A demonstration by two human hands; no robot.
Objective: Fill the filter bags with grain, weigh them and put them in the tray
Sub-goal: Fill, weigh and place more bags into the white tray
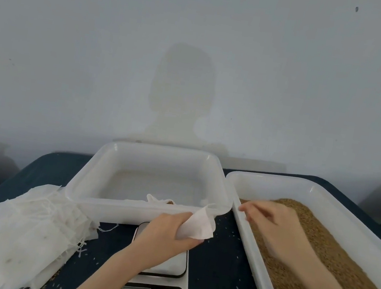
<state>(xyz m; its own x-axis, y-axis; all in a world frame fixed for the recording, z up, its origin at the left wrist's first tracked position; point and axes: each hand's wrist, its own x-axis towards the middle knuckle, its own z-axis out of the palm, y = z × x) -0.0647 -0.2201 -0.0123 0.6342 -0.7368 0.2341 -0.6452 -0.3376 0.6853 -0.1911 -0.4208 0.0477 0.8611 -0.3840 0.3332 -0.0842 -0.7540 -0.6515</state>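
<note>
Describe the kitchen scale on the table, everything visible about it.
The kitchen scale is white with a rounded rectangular weighing platform edged in black. Its dark front panel carries a small grey display, unreadable here, and several buttons. It sits flat on the dark table, just in front of the white tray. The left hand, gripping a filter bag, hovers above and hides part of the platform. Nothing visibly rests on it.

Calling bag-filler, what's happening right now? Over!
Left hand holds empty filter bag above scale. Right hand in grain. Nothing blocking.

Both forearms are bare, with no sleeves, left hand point(168, 230) and right hand point(274, 225).
</note>
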